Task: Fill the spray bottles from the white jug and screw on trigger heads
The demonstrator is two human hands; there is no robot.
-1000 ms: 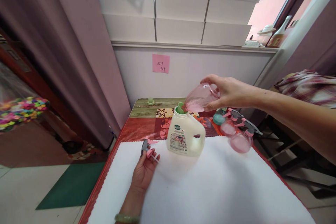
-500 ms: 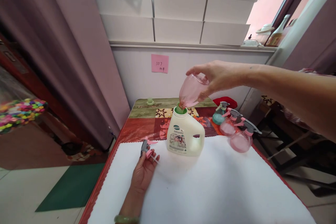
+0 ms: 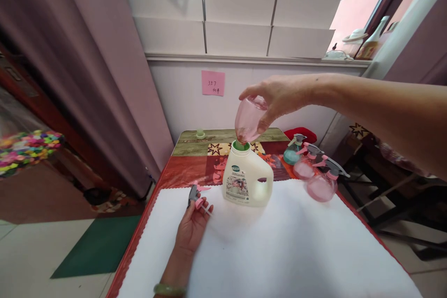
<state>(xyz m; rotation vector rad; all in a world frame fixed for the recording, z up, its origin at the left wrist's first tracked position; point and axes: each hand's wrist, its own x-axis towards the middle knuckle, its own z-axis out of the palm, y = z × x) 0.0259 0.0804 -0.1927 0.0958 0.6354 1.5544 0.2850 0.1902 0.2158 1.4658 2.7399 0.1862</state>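
Observation:
My right hand (image 3: 270,100) grips a see-through pink bottle (image 3: 247,118) by its base and holds it upside down. The bottle's neck is at the green-rimmed mouth of a cream detergent jug (image 3: 248,179), which stands upright with its handle to the right. Whether liquid is flowing I cannot tell. Palm up over the white mat, my left hand (image 3: 195,221) is closed on a grey and pink spray trigger head (image 3: 197,198) with a short pale tube sticking out to the right.
Two pink spray bottles (image 3: 321,187) and a teal one (image 3: 292,152) stand at the table's right side. A green cap (image 3: 200,134) sits at the back left. Underneath lies a white scalloped mat (image 3: 261,251). A pink note (image 3: 213,83) hangs on the wall behind.
The pink bottle has tipped more upright on its neck, and my right hand has shifted slightly left and up. My left hand keeps its hold on the trigger head.

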